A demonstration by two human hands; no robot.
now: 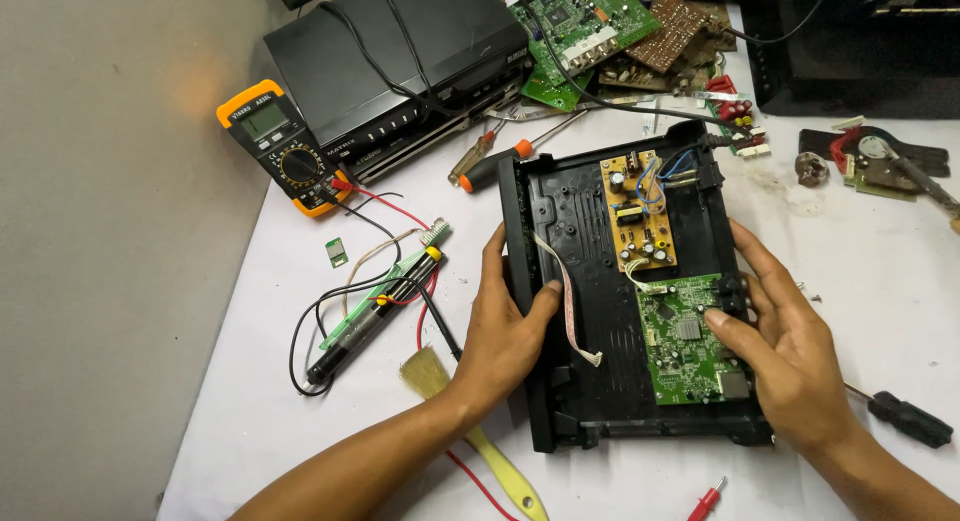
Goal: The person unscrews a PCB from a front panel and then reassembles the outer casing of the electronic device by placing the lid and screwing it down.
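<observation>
An opened black device chassis (590,281) lies on the white table. Inside it sit a yellow-brown power board (637,213) at the back and a green circuit board (685,339) at the front right. A flat ribbon cable (570,301) runs loose across the chassis floor. My left hand (505,326) grips the chassis's left wall, thumb hooked inside. My right hand (785,341) holds the right wall, with its thumb resting on the green board.
A yellow multimeter (280,146) with red and black leads lies at the left, beside a black set-top box (400,61). An orange-handled screwdriver (490,166), a brush (440,376), a black-handled screwdriver (905,418) and loose circuit boards (590,31) surround the chassis.
</observation>
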